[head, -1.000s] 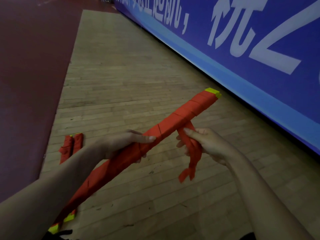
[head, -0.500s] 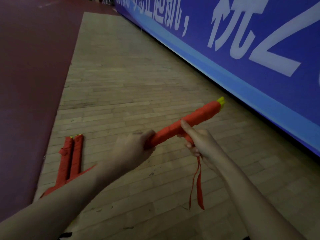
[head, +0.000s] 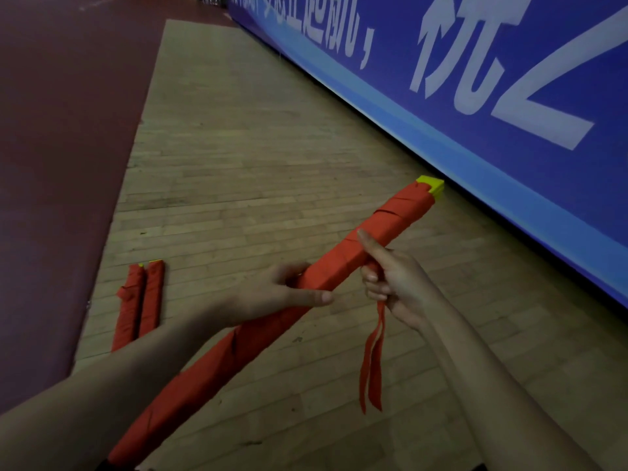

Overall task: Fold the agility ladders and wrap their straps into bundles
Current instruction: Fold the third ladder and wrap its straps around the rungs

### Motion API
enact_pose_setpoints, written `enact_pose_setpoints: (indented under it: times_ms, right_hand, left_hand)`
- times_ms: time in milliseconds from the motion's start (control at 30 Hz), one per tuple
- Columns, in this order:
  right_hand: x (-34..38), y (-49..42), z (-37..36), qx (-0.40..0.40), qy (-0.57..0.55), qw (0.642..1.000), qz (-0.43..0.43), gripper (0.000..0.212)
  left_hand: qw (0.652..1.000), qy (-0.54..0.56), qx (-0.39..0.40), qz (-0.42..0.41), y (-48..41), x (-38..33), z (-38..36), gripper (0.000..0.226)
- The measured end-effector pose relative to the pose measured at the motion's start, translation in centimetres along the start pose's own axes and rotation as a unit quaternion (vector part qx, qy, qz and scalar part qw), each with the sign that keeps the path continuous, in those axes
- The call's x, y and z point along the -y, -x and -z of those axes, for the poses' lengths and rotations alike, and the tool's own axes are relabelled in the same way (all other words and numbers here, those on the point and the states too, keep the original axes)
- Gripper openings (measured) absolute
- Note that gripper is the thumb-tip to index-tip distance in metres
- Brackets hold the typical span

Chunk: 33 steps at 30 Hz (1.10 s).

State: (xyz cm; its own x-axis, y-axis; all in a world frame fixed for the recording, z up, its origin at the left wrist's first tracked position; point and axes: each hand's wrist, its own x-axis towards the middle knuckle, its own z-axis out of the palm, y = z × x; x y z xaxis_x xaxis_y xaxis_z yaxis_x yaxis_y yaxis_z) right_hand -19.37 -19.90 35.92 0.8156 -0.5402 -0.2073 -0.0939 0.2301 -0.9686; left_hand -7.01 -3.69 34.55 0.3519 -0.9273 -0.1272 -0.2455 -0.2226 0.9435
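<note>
— above the wooden floor (head: pixel 238 185), mid-frame: red ladder bundle (head: pixel 390 219), held slantwise, yellow end cap (head: pixel 431 185) raised toward the blue banner (head: pixel 509 96).
— and the left grip (head: pixel 272 297)?
— wrapped round the bundle's middle, thumb stretched along the near side.
— right grip (head: pixel 394 277)?
— just beyond the left, thumb flat on top of the bundle, fingers curled underneath, pinching the strap (head: pixel 372 362); two loose tails dangling straight down.
— anything else down there?
— two wrapped bundles (head: pixel 141 300), side by side on the floor, off to the left, close to the maroon flooring (head: pixel 61 164).
</note>
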Motion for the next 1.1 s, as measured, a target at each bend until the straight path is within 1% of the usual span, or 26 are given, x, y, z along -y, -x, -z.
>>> enact_pose_setpoints:
  times_ms: [100,167,200,300,433,533,600,667,700,767,800,833,900,933,967,1000,1033,1067,1100]
  right_hand:
    - [0.7,0.3,1.0,0.055,0.043,0.998,-0.008,0.024]
    - [0.9,0.4,1.6,0.059,0.054,0.997,-0.016,0.014]
    - [0.9,0.4,1.8,0.048,0.07,0.996,-0.019,0.011]
    - [0.7,0.3,2.2,0.011,0.134,0.991,-0.016,0.014]
    - [0.6,0.4,2.3,0.003,0.181,0.984,-0.01,0.018]
    - [0.4,0.2,2.0,0.021,0.19,0.981,-0.011,0.023]
    - [0.1,0.1,1.9,0.025,0.198,0.98,-0.007,0.026]
    - [-0.1,0.1,1.8,0.016,0.206,0.978,0.005,0.025]
    - [-0.2,0.1,1.8,0.01,0.208,0.978,0.013,0.024]
    - [-0.3,0.1,1.7,-0.001,0.213,0.977,0.029,0.024]
    - [-0.4,0.0,1.6,-0.006,0.216,0.976,0.035,0.026]
    - [-0.5,0.0,1.5,-0.013,0.213,0.976,0.04,0.031]
    - [-0.7,0.0,1.1,-0.026,0.184,0.982,0.039,0.04]
    - [-0.8,0.0,0.8,-0.032,0.162,0.986,0.034,0.043]
    - [-0.9,0.1,0.5,-0.041,0.142,0.989,0.028,0.047]
    - [-1.0,0.1,0.2,-0.051,0.128,0.99,0.023,0.053]
    - [-1.2,0.2,-0.2,-0.064,0.12,0.991,0.021,0.058]
    - [-1.3,0.1,-0.5,-0.076,0.108,0.991,0.02,0.058]
    - [-1.5,0.0,-0.7,-0.085,0.089,0.992,0.017,0.054]
  left_hand:
    - [0.999,0.017,-0.013,0.032,0.0,-0.3,1.0,0.038]
    - [0.999,0.024,-0.016,0.044,0.0,-0.3,1.4,0.033]
    - [0.998,0.026,-0.015,0.05,0.0,-0.3,1.6,0.031]
    - [0.995,0.063,0.004,0.072,-0.1,-0.2,2.1,0.029]
    - [0.992,0.098,0.043,0.066,-0.3,-0.4,2.5,0.051]
    - [0.986,0.135,0.057,0.077,-0.4,-0.2,2.8,0.056]
    - [0.978,0.175,0.068,0.09,-0.5,0.0,3.2,0.051]
    - [0.978,0.173,0.062,0.098,-0.5,0.0,3.2,0.039]
    - [0.981,0.156,0.048,0.104,-0.4,0.0,3.1,0.039]
    - [0.985,0.125,-0.001,0.121,-0.4,0.1,3.0,0.054]
    - [0.985,0.116,-0.032,0.127,-0.4,0.0,2.9,0.056]
    - [0.985,0.104,-0.061,0.126,-0.5,-0.1,2.8,0.05]
    - [0.989,0.048,-0.097,0.098,-0.5,-0.4,2.3,0.033]
    - [0.991,0.004,-0.11,0.075,-0.4,-0.7,1.9,0.031]
    - [0.99,-0.056,-0.125,0.044,-0.4,-0.8,1.3,0.036]
    - [0.981,-0.131,-0.143,0.01,-0.3,-0.8,0.8,0.045]
    - [0.962,-0.218,-0.162,-0.022,-0.1,-0.7,0.3,0.053]
    - [0.932,-0.311,-0.179,-0.047,0.1,-0.6,-0.2,0.057]
    - [0.897,-0.393,-0.193,-0.062,0.2,-0.4,-0.6,0.059]
